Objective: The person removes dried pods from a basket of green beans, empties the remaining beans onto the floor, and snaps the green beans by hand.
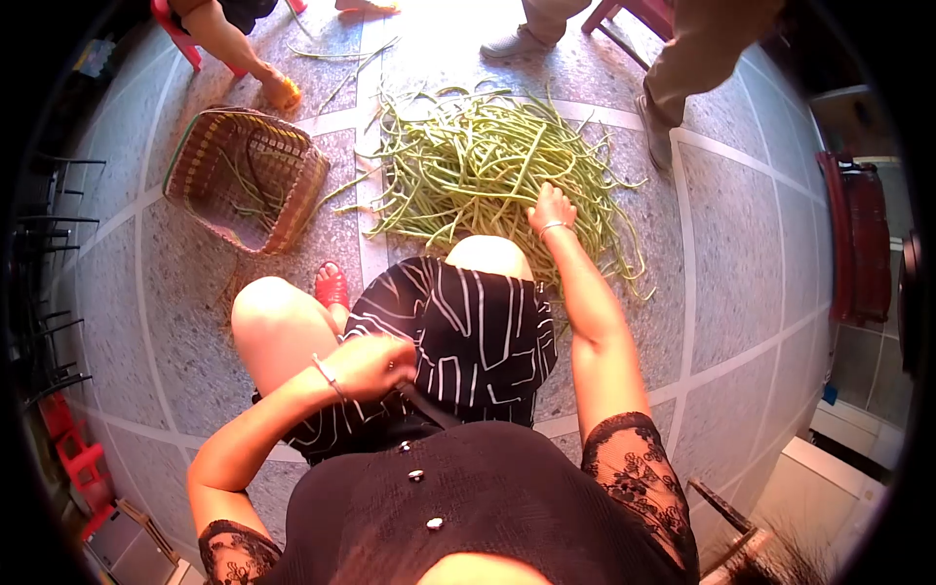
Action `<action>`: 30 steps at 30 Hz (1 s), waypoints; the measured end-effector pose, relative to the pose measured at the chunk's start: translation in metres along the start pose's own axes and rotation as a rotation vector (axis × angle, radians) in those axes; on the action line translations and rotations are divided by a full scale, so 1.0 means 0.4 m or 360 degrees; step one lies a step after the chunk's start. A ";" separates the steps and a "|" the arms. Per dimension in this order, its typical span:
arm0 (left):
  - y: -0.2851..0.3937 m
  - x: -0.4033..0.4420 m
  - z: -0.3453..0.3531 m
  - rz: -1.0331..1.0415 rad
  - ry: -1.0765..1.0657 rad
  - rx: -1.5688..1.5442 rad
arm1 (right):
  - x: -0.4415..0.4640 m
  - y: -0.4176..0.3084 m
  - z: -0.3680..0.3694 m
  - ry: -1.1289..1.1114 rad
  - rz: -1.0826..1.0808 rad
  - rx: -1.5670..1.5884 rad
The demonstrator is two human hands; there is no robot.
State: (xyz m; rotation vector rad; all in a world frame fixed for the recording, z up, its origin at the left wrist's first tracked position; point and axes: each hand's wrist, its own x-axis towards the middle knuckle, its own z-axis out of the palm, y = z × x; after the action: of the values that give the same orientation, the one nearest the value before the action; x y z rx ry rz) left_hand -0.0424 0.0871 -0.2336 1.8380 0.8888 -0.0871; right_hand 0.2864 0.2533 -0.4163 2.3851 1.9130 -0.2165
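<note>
A large loose heap of long green beans (487,161) lies on the floor in front of my knees. My right hand (553,210) is at the near right side of the heap, with its fingers curled down on some long beans. Its fingertips are partly hidden among them. Close to my waist, my left hand (378,368) is closed round a dark strap (425,402) lying against my black clothing. A thin bracelet circles each wrist.
Left of the heap, a woven basket (249,180) holds a few long beans. Other people's feet and legs (673,88) are beyond the heap, near red stools (175,34). Stray beans (351,73) lie on the tiled floor. Dark red furniture (860,244) stands at the far right.
</note>
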 end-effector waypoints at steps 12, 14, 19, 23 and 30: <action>0.002 0.262 -0.232 0.0105 0.1369 -0.0865 | 0.033 0.086 -0.029 0.0162 -0.0325 0.0006; -0.037 0.295 -0.234 0.0136 0.1426 -0.1096 | 0.023 0.095 -0.075 0.0169 -0.0266 0.0162; -0.078 0.326 -0.252 -0.0110 0.1310 -0.1633 | 0.024 0.146 -0.160 0.0044 -0.0272 0.0446; -0.056 0.340 -0.265 0.0014 0.1230 -0.1640 | 0.008 0.140 -0.262 0.0131 -0.0316 0.0725; -0.043 0.375 -0.260 0.0109 0.1117 -0.1613 | -0.034 0.050 -0.473 -0.0239 -0.0257 0.1337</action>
State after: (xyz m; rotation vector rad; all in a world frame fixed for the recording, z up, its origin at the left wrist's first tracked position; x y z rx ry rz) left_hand 0.0211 0.2558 -0.2662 0.9053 1.0524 0.9375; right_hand 0.3146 0.2636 -0.2280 2.4953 2.2269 -1.4119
